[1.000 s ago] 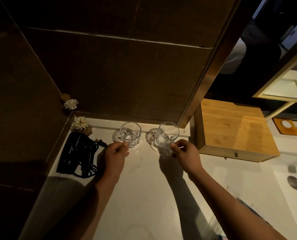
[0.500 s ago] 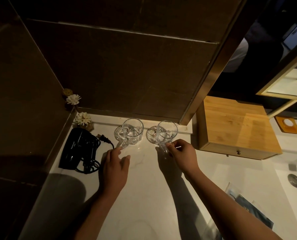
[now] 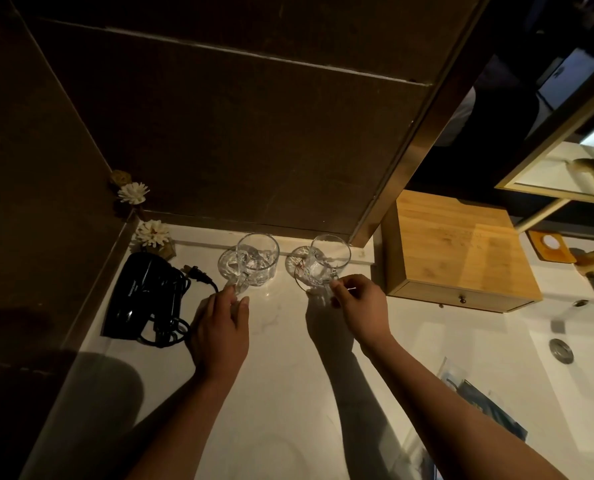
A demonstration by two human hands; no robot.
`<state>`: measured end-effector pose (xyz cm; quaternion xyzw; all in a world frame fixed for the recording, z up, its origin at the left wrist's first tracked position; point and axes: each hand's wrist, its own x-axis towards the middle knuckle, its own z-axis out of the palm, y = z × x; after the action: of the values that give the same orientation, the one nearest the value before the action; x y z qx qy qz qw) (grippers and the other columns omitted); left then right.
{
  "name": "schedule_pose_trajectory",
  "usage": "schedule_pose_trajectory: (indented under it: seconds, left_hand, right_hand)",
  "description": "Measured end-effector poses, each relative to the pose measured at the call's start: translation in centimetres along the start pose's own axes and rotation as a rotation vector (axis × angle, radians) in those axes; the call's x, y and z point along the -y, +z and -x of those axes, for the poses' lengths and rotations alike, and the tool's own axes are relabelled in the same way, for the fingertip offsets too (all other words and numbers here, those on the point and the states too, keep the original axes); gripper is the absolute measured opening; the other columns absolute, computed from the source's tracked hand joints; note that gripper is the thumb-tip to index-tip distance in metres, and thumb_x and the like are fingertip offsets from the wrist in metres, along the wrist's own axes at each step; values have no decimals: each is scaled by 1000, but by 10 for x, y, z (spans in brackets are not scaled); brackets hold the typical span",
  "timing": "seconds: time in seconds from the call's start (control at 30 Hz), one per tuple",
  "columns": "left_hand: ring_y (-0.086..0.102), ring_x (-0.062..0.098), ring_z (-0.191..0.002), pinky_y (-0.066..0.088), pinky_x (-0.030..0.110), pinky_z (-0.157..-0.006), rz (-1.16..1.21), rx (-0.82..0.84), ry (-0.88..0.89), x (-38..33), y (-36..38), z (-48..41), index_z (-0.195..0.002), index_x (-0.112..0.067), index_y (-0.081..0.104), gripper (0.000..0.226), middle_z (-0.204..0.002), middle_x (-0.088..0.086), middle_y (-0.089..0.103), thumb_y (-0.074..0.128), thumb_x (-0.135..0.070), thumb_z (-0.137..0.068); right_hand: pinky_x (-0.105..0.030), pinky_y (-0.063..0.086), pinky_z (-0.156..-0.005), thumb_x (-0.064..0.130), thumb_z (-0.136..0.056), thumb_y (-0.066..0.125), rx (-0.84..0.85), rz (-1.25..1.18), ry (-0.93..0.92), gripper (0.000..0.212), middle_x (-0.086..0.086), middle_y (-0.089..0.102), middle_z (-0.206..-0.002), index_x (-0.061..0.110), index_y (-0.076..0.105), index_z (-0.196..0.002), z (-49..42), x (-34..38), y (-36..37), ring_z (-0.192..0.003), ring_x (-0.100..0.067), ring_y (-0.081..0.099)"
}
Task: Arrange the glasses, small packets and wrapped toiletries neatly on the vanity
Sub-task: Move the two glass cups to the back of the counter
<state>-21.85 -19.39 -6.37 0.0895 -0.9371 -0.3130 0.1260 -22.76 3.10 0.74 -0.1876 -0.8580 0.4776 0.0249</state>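
Two clear glass mugs stand side by side at the back of the white vanity top (image 3: 278, 375), close to the dark wall. The left glass mug (image 3: 258, 259) has its handle pointing toward me, and the fingertips of my left hand (image 3: 221, 332) touch that handle with the fingers apart. The right glass mug (image 3: 326, 263) leans slightly, and my right hand (image 3: 359, 308) pinches its handle between thumb and fingers. A clear wrapped packet with dark blue print (image 3: 479, 396) lies at the lower right of the counter.
A black hair dryer with coiled cord (image 3: 146, 299) lies at the left by the wall corner. White flower ornaments (image 3: 151, 233) sit behind it. A bamboo drawer box (image 3: 458, 258) stands right of the mugs, and the sink drain (image 3: 561, 349) is at the far right.
My left hand let go of the left mug's body and slid back to its handle. The right mug moved a little back toward the wall, still in my right hand.
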Motion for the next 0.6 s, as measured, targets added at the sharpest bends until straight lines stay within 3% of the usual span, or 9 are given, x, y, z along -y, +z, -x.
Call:
schedule_pose_trajectory:
  seconds: [0.3, 0.6]
  left_hand:
    - [68, 29, -99, 57, 41, -67, -19, 12, -11, 0, 0, 0, -120, -18, 63, 43, -105, 6, 73, 43, -47, -96]
    - [67, 30, -96, 52, 37, -66, -5, 11, -17, -1, 0, -1, -118, -18, 64, 42, -103, 6, 72, 40, -44, -96]
  right_hand:
    - [-41, 59, -79, 32, -94, 62, -83, -27, -8, 13, 0, 71, -78, 28, 64, -81, 4, 5, 11, -75, -17, 69]
    - [-41, 59, -78, 33, -93, 63, -111, 16, 10, 9, -2, 72, -86, 26, 64, -87, 6, -4, 22, -78, -17, 68]
